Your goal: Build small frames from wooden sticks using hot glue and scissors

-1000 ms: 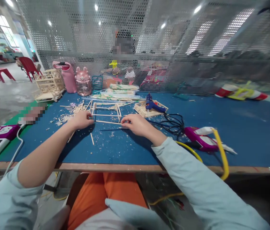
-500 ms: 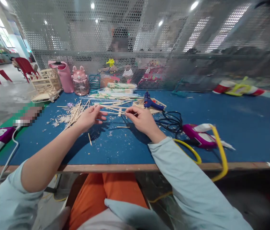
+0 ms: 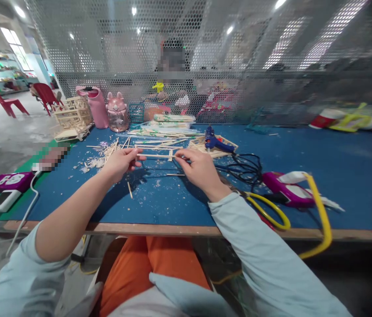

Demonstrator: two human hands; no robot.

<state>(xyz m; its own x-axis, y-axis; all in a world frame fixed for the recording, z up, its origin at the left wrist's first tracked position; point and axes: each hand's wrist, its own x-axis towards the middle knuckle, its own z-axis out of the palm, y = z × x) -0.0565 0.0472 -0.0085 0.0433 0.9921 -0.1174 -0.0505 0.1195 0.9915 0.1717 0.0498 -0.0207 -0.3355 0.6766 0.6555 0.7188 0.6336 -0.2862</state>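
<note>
Between my hands a small frame of thin wooden sticks [image 3: 156,156] is held just above the blue tabletop. My left hand [image 3: 122,163] pinches its left end, the lower fingers loosely curled. At the other end my right hand [image 3: 198,168] has thumb and forefinger closed on it, close to a short crosspiece. Behind the right hand a blue glue gun [image 3: 217,143] rests on a wooden stick panel [image 3: 231,145]. A pile of loose sticks and shavings [image 3: 108,154] lies beyond my left hand. One short stick [image 3: 129,190] is on the table in front.
Yellow-handled scissors [image 3: 268,211] and a purple power strip [image 3: 288,189] with a yellow cable lie right. Packs of sticks [image 3: 169,125], a pink bottle [image 3: 97,108], a clear-bottomed cup [image 3: 117,116] and a wooden stick model [image 3: 72,119] stand at the back. A perforated metal screen [image 3: 238,88] rises behind.
The stick frame has turned so its long sticks lie more level and closer to parallel. Both hands keep their pinch on it. The view has shifted slightly left.
</note>
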